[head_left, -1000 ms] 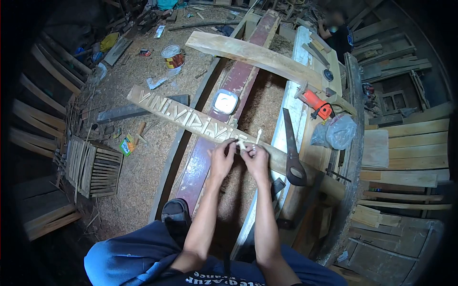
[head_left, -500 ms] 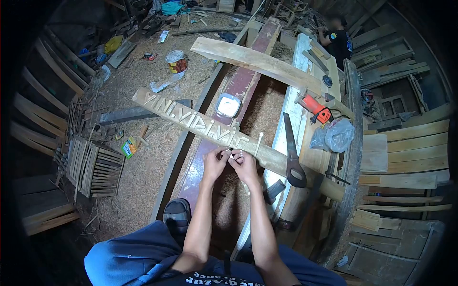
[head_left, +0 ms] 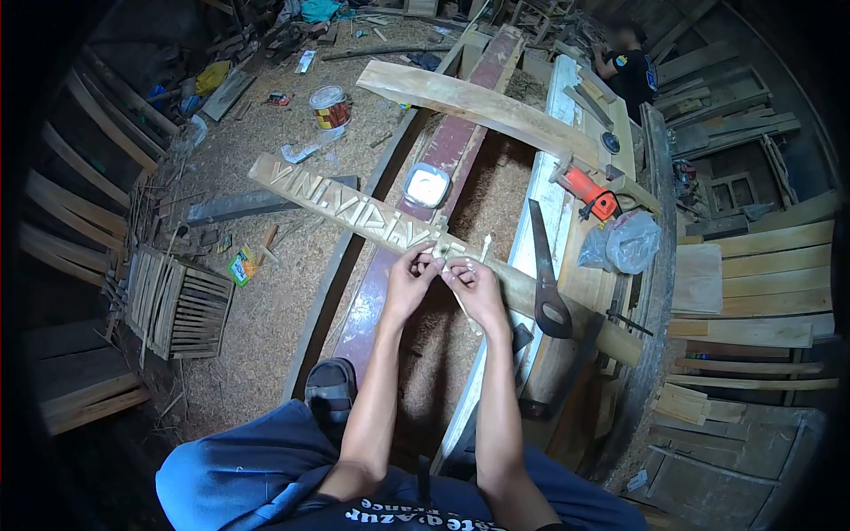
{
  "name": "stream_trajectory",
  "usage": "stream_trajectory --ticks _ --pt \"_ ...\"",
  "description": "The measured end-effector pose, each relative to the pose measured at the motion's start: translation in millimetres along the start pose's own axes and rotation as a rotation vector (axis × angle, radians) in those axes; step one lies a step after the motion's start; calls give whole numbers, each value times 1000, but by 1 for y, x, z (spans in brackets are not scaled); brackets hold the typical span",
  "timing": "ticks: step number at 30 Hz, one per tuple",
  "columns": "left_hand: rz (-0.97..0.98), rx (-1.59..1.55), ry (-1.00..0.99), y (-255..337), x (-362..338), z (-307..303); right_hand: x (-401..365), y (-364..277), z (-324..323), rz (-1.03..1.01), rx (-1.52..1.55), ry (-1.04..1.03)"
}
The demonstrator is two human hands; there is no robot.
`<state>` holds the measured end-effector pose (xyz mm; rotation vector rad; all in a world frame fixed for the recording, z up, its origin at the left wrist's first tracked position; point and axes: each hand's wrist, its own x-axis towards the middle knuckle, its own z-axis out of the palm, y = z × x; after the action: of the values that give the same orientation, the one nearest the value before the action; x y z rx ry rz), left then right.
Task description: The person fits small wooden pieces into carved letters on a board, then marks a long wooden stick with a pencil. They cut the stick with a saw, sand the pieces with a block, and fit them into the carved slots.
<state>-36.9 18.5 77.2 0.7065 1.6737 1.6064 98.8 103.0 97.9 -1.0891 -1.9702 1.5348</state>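
Observation:
A long wooden plank (head_left: 305,196) with raised letters lies slantwise across the bench beams. At its near edge, below the last letters, my left hand (head_left: 413,273) and my right hand (head_left: 473,281) are close together with fingers pinched. Between the fingertips is a small pale piece, too small to make out clearly. A thin stick (head_left: 486,248) lies across the plank right of my hands. The open tub of white material (head_left: 427,186) sits on the red beam (head_left: 460,146) beyond the plank. A handsaw (head_left: 546,283) rests over the plank's right part.
An orange power tool (head_left: 591,194) and a plastic bag (head_left: 632,243) lie on the right side of the bench. A curved board (head_left: 478,106) spans the far beams. A paint can (head_left: 329,107) stands on the floor at left. A person (head_left: 627,75) is at the far right.
Both hands have moved slightly up and to the right, closer over the plank's near edge, and now cover part of the last letters. The view has shifted a little.

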Motion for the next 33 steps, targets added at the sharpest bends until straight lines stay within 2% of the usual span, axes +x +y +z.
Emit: stream_trajectory --ticks 4,6,8,10,12,14,16,24,28,30,33 --pt "60 100 40 0 5 9 -2 -11 -2 -43 14 71" --pt "80 18 62 9 6 13 -3 -17 -8 -3 27 66" --pt "-32 -172 128 20 5 13 -8 -15 -19 60 -80 31" --pt "1 -178 170 29 7 14 -9 -4 -26 22 -183 15" --pt "77 -175 210 33 8 11 -8 4 -32 76 -133 11" --pt "68 -176 176 32 8 10 -10 11 -34 -12 -178 94" --pt "13 -46 163 24 9 13 -12 7 -36 -11 -194 98" --pt "-23 -68 110 17 14 22 -14 17 -38 70 -118 116" --pt "8 8 69 11 13 27 -11 28 -36 16 -192 156" --pt "2 -32 67 12 8 31 -7 30 -35 14 -9 332" --pt "-2 -34 18 19 2 31 -9 26 -45 3 -60 260"
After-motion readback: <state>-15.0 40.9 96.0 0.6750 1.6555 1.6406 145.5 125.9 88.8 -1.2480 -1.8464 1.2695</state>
